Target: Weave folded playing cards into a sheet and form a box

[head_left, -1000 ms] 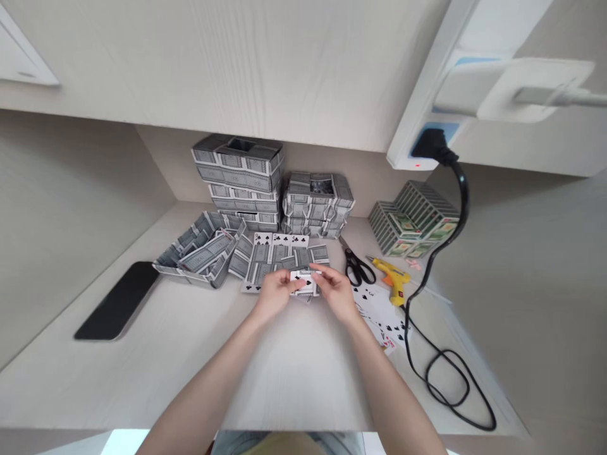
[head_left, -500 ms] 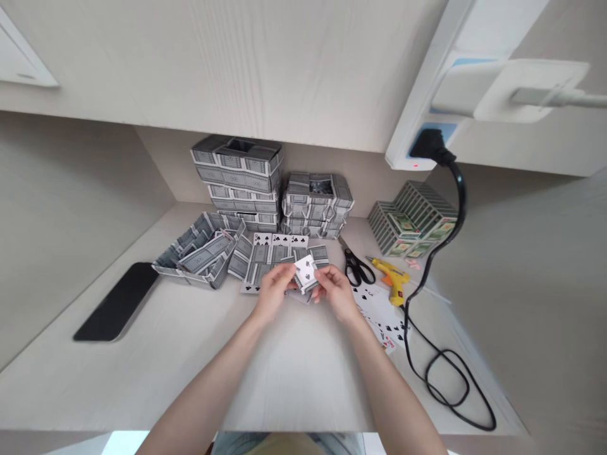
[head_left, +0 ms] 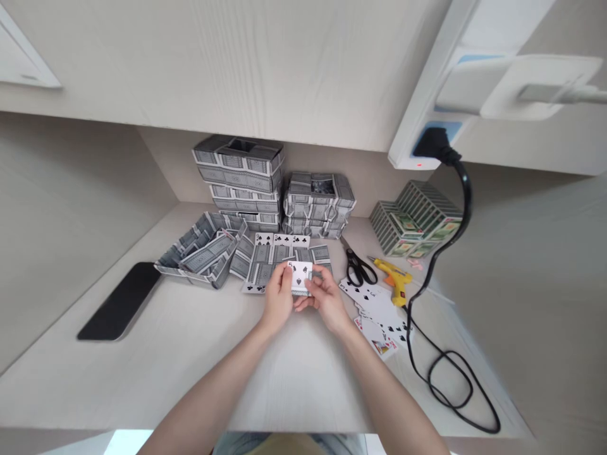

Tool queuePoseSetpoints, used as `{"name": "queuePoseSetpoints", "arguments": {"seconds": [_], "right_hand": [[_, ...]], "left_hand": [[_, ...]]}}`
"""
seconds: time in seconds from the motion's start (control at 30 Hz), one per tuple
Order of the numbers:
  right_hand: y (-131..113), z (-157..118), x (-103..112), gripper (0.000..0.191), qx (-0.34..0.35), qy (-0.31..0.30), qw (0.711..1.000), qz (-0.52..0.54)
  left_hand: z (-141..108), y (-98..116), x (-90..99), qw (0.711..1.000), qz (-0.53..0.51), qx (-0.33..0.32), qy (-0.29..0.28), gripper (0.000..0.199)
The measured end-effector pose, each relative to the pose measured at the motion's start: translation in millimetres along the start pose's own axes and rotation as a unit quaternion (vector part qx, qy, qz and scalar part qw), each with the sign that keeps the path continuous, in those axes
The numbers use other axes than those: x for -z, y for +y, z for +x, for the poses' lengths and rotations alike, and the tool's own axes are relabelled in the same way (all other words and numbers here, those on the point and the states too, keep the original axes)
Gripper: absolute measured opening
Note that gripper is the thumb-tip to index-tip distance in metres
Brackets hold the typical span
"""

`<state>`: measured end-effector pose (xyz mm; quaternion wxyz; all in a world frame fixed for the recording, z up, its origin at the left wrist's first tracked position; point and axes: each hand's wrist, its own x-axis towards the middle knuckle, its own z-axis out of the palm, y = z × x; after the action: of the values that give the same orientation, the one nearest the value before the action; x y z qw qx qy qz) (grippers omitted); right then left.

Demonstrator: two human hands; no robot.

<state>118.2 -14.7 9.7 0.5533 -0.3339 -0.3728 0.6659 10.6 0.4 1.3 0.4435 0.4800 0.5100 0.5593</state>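
Between my two hands is a playing card (head_left: 299, 276), a five of spades with its face up and its lower edge apparently folded. My left hand (head_left: 279, 296) pinches its left side, thumb on top. My right hand (head_left: 328, 299) grips its right side, the thumb on the face and the fingers curled beneath. Just behind my hands, joined playing cards (head_left: 262, 254) lie flat on the desk, most showing grey backs. To the right of my right hand, loose cards (head_left: 374, 303) lie spread face up.
Black scissors (head_left: 359, 268) and a yellow glue gun (head_left: 397, 278) lie at right, near a looping black cable (head_left: 467, 373). Card-built boxes (head_left: 246, 183) stand stacked at the back. An open card tray (head_left: 218, 278) and a black phone (head_left: 121, 303) are left. Green card packs (head_left: 427, 215) fill the right corner.
The card has turned from a slant to nearly straight and its face shows more fully. My right thumb has moved onto the face, and both hands have shifted slightly.
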Motion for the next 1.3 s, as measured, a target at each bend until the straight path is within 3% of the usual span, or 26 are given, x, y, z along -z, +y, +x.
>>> {"name": "queuePoseSetpoints", "arguments": {"seconds": [0.37,0.67,1.0,1.3], "right_hand": [[0.1,0.0,-2.6,0.029,-0.029,0.015,0.999,-0.022],[0.4,-2.4,-6.4,0.03,-0.009,0.032,0.999,-0.036],[1.3,-2.2,-4.3,0.025,-0.003,-0.004,0.999,-0.045],[-0.8,-2.6,-3.7,0.026,-0.019,-0.005,0.999,-0.049]], "left_hand": [[-6.7,12.6,-2.4,0.999,-0.041,0.02,-0.011,0.022],[-6.0,13.4,0.0,0.998,-0.056,-0.008,-0.014,0.02],[-7.2,10.5,0.1,0.994,-0.092,0.025,-0.051,0.024],[-4.2,4.9,2.3,0.996,-0.07,0.018,-0.051,0.024]]}}
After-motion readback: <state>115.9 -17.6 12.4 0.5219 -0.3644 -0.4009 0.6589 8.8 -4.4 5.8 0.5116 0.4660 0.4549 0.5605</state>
